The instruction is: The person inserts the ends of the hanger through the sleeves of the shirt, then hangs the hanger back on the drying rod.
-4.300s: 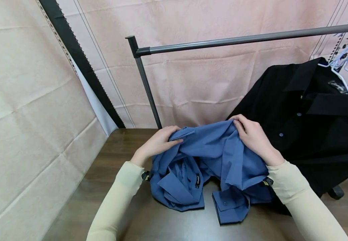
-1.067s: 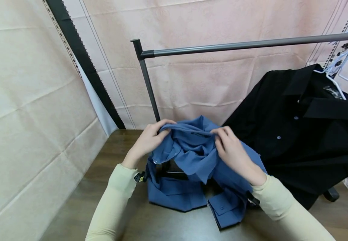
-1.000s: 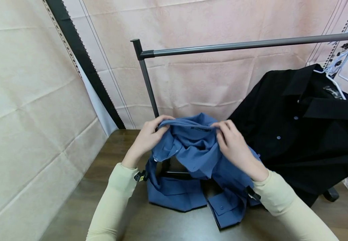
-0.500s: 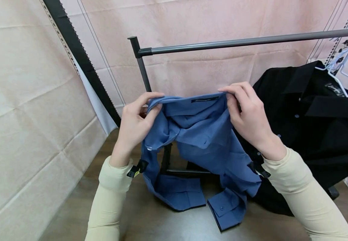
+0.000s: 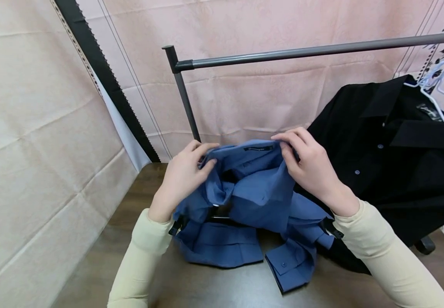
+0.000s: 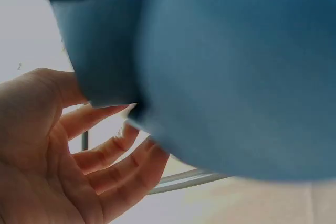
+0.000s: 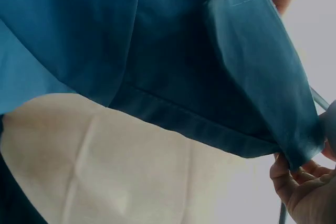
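Brown wood-grain tabletop (image 5: 206,287), glossy, far-left corner (image 5: 151,170) rounded. Directly on it: lower parts of blue cloth shirt (image 5: 262,205), flat fold (image 5: 227,248) and cuff (image 5: 295,273) with small round button (image 5: 283,265), lying just beside each other.

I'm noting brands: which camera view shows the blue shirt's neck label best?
The head view: the label faces the camera inside the blue shirt, though its lettering is too small to read. Both wrist views show shirt fabric but no label.

A black shirt (image 5: 398,175) hangs at 3 o'clock, white hangers (image 5: 425,83) at 2, pink cloth (image 5: 225,98) at 12, table (image 5: 222,286) at 6
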Demonstrator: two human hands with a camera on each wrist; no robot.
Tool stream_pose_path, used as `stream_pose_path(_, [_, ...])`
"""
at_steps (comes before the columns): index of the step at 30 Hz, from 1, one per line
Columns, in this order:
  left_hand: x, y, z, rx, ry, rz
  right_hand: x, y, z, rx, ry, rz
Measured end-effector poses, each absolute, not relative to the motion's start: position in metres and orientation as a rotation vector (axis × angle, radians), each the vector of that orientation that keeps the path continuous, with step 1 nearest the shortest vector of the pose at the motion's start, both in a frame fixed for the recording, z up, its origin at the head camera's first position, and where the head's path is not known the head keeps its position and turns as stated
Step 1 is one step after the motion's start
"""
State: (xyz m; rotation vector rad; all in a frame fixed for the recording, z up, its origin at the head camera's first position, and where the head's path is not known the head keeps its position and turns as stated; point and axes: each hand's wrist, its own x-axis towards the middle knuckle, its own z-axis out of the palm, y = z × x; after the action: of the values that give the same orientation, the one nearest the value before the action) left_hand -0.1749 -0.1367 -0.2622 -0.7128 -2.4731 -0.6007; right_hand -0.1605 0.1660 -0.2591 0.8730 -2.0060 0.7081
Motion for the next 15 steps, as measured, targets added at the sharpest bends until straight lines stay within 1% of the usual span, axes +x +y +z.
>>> stream_pose_path(4, [-0.179, -0.135, -0.277, -0.729, -2.514, -0.601, -0.162, 0.168, -0.27, 0.85, -2.056, 0.719])
stream_pose_path(8, [-0.181, -0.136, -0.284, -0.727, -2.55, -0.651, -0.164, 0.172, -0.277, 0.808, -2.1, 0.729])
stream_pose_path(15, [-0.183, -0.141, -0.285, -0.767, -2.573, -1.002, -0.167, 0.181, -0.281, 0.822, -2.099, 0.73])
